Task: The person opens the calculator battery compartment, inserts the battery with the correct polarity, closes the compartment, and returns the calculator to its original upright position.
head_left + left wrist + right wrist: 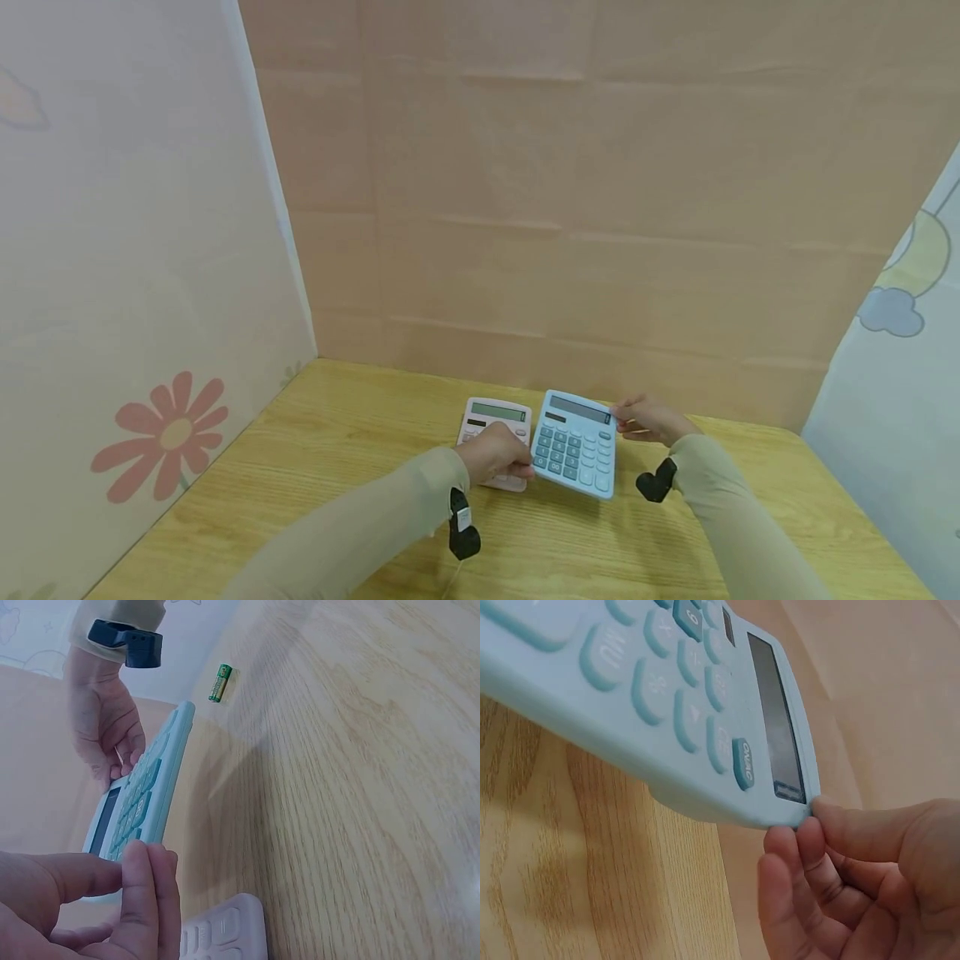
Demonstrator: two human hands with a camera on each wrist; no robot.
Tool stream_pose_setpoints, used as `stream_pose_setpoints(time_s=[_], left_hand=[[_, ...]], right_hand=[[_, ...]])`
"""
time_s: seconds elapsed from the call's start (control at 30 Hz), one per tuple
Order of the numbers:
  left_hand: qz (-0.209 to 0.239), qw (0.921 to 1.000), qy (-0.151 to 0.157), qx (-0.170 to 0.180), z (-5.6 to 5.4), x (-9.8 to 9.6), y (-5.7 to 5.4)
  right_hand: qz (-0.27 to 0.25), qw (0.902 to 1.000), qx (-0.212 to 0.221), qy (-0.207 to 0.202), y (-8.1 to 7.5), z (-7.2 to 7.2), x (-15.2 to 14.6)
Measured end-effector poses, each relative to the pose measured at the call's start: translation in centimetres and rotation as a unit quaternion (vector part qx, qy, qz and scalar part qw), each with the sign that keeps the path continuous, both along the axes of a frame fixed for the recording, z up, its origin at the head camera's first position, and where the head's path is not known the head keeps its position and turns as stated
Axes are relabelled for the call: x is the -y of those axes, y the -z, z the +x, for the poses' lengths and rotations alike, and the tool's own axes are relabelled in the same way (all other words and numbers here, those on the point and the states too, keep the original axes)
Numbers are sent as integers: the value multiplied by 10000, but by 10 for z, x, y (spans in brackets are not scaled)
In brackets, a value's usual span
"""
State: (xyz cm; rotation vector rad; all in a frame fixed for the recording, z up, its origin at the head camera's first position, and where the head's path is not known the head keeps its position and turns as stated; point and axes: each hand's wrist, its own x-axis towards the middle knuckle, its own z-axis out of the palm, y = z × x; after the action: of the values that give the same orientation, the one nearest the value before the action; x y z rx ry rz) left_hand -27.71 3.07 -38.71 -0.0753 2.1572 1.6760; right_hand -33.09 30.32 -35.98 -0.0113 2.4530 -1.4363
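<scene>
I pinch a rectangular blue plastic calculator (576,444), left hand (497,454) at eight o'clock, right hand (651,419) at two; pink rectangular calculator (498,412) at nine

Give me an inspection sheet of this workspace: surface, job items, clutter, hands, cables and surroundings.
Surface: wood-grain table.
Job items: blue calculator raised and tilted, keys showing; pink calculator face up on the table, partly hidden.
Clutter: one green battery lying on the table.
Left hand: left hand pinches the blue calculator's near left corner.
Right hand: right hand pinches its far right corner.
Cables: a thin pale strand below the left wrist; cannot tell whether it is a cable.
Surroundings: creased tan backdrop behind; pale side panels, the left one with a red flower.
</scene>
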Motion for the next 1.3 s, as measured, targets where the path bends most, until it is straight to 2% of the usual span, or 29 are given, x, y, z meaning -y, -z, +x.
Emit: stream_pose_setpoints(time_s=[0.17,0.37,0.5,0.67,0.87,1.03,1.3], left_hand=[[339,9991,175,-203,1,6,-5],[511,9976,46,-466,-2,5,-11],[598,9959,84,-677,-2,7,-15],[789,9912,117,-1052,-1,11,-16],[1035,9853,113,-1354,1,14,-16],[997,9843,34,-1455,0,17,-14],[588,9839,-343,-1655,-2,19,-10]], right_hand=[[-95,9998,-102,106,-2,1,0],[-289,9991,-246,166,-9,1,-1],[-813,9960,-149,341,-12,-1,-2],[-1509,9873,-28,490,-15,-3,-1],[-1775,9837,23,287,-19,-1,-4],[-2000,9798,40,36,-18,-1,-6],[-2648,9631,454,-129,-14,1,-9]])
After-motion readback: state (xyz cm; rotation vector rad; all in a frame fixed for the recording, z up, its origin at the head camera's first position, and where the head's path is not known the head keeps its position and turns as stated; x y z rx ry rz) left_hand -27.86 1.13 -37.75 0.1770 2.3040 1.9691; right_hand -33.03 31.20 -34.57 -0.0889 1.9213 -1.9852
